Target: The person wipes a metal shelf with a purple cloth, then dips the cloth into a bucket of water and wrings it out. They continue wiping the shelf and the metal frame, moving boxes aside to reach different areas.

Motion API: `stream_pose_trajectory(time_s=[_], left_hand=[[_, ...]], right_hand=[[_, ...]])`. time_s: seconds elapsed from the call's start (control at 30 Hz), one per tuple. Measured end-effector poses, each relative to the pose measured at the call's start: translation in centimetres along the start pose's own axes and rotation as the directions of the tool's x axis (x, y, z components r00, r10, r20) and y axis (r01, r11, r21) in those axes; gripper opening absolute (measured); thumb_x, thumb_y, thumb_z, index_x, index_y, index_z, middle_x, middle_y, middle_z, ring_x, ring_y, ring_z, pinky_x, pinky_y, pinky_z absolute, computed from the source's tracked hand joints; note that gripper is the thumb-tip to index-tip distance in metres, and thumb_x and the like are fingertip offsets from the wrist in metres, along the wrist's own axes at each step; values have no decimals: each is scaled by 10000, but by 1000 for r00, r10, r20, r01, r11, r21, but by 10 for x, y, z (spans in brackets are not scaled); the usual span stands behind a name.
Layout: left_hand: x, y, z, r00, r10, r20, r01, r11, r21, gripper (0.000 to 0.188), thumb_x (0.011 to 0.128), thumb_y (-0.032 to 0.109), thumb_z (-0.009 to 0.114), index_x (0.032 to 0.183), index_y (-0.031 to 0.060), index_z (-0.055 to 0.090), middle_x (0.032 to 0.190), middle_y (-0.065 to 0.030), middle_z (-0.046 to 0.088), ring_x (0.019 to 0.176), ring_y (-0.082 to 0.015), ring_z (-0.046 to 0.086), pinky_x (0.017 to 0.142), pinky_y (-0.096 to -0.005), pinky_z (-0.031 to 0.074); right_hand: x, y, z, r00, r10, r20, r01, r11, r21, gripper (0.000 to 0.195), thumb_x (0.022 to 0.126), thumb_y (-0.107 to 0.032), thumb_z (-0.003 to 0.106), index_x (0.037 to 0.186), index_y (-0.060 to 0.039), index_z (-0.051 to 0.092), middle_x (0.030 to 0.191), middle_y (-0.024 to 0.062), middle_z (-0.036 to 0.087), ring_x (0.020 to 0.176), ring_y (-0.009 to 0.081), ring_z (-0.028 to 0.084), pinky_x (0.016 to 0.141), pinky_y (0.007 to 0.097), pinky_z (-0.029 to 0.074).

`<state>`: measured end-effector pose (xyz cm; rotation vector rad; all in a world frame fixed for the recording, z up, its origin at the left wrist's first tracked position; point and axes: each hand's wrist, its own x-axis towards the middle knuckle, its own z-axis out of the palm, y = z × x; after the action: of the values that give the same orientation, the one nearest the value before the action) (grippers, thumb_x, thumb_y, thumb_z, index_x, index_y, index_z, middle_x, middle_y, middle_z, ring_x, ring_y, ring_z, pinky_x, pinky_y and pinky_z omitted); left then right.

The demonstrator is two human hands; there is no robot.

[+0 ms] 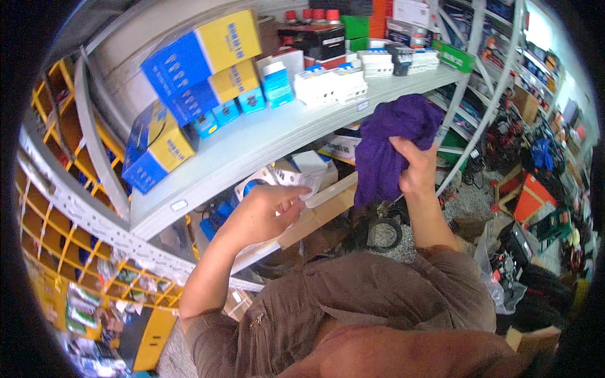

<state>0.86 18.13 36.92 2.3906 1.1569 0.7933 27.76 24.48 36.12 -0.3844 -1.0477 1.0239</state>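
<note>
A bunched purple cloth (385,141) hangs from my right hand (418,165), whose thumb and fingers are closed on it, just in front of the grey metal shelf (283,127). My left hand (279,208) is lower and to the left, at the front of the shelf level below, with its index finger pointing right and the other fingers partly curled. Nothing shows in it. White boxes (309,165) lie on that lower level behind my left hand. Blue and yellow boxes (203,61) are stacked on the upper shelf, beside white circuit breakers (331,85).
Red-capped cans (333,16) and a green box (453,56) stand further along the shelf. A perforated metal upright (94,227) and yellow wire grid (56,236) are at the left. At the right, an orange item (534,196) and plastic bags lie among clutter on the floor.
</note>
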Motion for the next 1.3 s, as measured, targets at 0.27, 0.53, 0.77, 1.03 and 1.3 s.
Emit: stream_pose_trajectory(time_s=[0.27, 0.53, 0.77, 1.03, 1.3], left_hand=[[-82, -35, 12, 983, -184, -19, 184, 983, 8, 233, 785, 43, 642, 1016, 22, 668, 781, -183, 656, 673, -284, 655, 618, -338, 512], [-148, -54, 10, 867, -481, -131, 488, 872, 29, 214, 851, 92, 634, 1053, 34, 671, 738, -129, 668, 620, -148, 619, 595, -281, 507], [-178, -62, 25, 857, -504, -109, 508, 861, 17, 250, 813, 106, 619, 1055, 73, 671, 750, -175, 657, 680, -281, 660, 628, -352, 508], [-207, -40, 1, 881, -437, -182, 443, 896, -9, 199, 793, 68, 629, 980, 21, 681, 770, -171, 665, 648, -277, 649, 625, -342, 514], [-192, -25, -42, 894, -371, -249, 372, 927, -46, 199, 830, 36, 614, 1017, -2, 673, 812, -141, 690, 674, -190, 650, 643, -296, 525]], right_hand=[[29, 13, 23, 972, -235, 3, 233, 967, 104, 418, 704, 99, 628, 1103, -13, 571, 1050, 113, 641, 950, 246, 623, 893, 370, 481], [118, 49, 95, 480, -876, 36, 869, 470, -154, 361, 816, -208, 686, 1070, 31, 589, 1060, 140, 626, 983, 251, 600, 893, 359, 459], [108, 91, 136, 233, -705, 670, 970, 115, -216, 503, 590, 22, 744, 1058, -122, 629, 1049, 70, 646, 947, 256, 615, 868, 381, 462], [81, 98, 139, 520, 90, 850, 811, 262, -524, 738, 653, -219, 798, 1320, -209, 481, 1222, 82, 552, 1083, 306, 552, 931, 392, 450], [83, 122, 138, 490, -116, 864, 809, -309, -500, 456, 721, -305, 735, 1164, -247, 640, 1151, 58, 580, 1078, 299, 492, 945, 418, 398]])
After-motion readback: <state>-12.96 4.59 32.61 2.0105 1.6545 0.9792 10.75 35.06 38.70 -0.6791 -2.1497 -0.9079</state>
